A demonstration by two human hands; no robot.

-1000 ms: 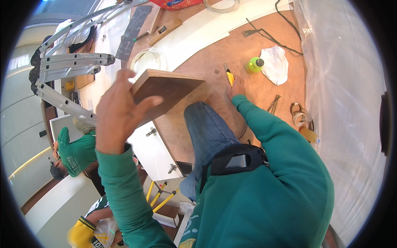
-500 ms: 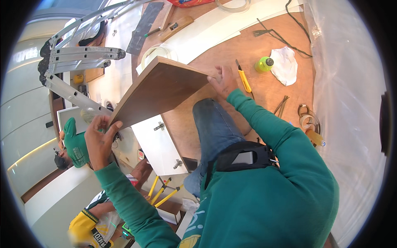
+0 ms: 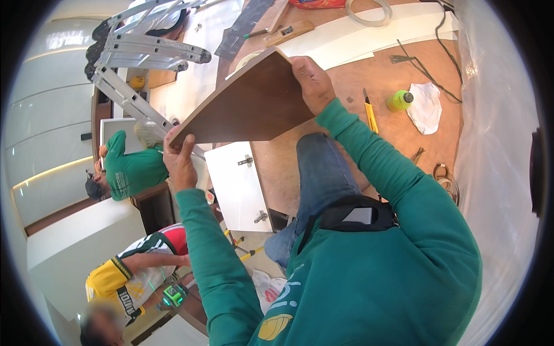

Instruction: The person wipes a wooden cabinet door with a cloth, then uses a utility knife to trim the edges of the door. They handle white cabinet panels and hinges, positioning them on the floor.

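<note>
Brown board (image 3: 248,106), between both hands (image 3: 313,85), gripped at opposite sides

The bare left hand (image 3: 181,164) gripped the left corner of a flat dark-brown wooden board (image 3: 248,104), the bare right hand (image 3: 313,83) its right edge. Toward the flat brown surface's (image 3: 277,173) right edge were a yellow-handled utility knife (image 3: 371,117), lime-green bottle (image 3: 397,101) and white cloth (image 3: 426,109).

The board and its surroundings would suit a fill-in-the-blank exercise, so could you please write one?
The left hand and right hand hold a board coloured ____. The knife has a ____ handle. Between the knife and white cloth is a green ____. The white panel shows ____ hinges.
Missing: brown; yellow; bottle; two.
</note>
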